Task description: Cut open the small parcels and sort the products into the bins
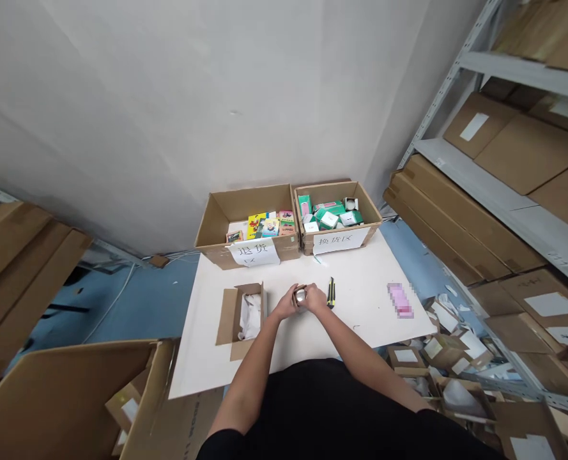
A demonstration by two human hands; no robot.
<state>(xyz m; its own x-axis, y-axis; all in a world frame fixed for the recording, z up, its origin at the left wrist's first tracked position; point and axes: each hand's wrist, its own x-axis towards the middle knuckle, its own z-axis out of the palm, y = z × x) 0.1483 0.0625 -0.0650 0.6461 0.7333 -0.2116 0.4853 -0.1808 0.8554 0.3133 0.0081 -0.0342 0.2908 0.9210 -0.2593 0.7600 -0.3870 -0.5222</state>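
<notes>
Over the middle of the table, my left hand [287, 302] and my right hand [315, 298] close around a small open box with a round, shiny silvery-white thing [301, 294] inside. Its kind is too small to make out, and my fingers cover most of the box. A black and yellow utility knife [331, 292] lies just right of my right hand. To the left of my hands stands an open cardboard box [228, 316] with crumpled white paper [250, 316] in it.
At the table's back stand two labelled cartons: the left carton [216, 254] holds colourful small packs, the right carton [372, 220] several green-and-white boxes. A blurred pink item [400, 300] lies right. Loaded shelving [494, 182] flanks the table; a large carton [63, 396] stands front left.
</notes>
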